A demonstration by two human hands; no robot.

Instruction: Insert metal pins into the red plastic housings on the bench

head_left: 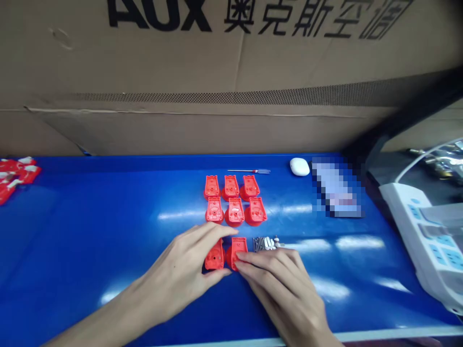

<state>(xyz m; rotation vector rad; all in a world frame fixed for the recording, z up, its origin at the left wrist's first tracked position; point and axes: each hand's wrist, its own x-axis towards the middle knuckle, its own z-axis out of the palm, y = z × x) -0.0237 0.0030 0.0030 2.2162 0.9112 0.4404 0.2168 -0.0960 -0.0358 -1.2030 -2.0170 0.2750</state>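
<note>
Two red plastic housings lie side by side on the blue table near its front. My left hand (188,260) curls round the left housing (214,258), its thumb on the near side and its fingers on the far side. My right hand (284,284) grips the right housing (238,245), fingertips resting on its upper face; the thumb is hidden. Just beyond my hands sit similar red housings (235,211) in two rows of three, open sides up. Small screws (258,244) and white plastic pieces (269,243) form a little pile beside my right hand.
A screwdriver (249,171) with a clear handle lies behind the rows. Further right are a white rounded case (300,166) and a pixelated phone-like object (338,188). A white power strip (423,241) borders the right side. Red-and-white parts (16,176) are heaped far left; cardboard (217,130) stands behind.
</note>
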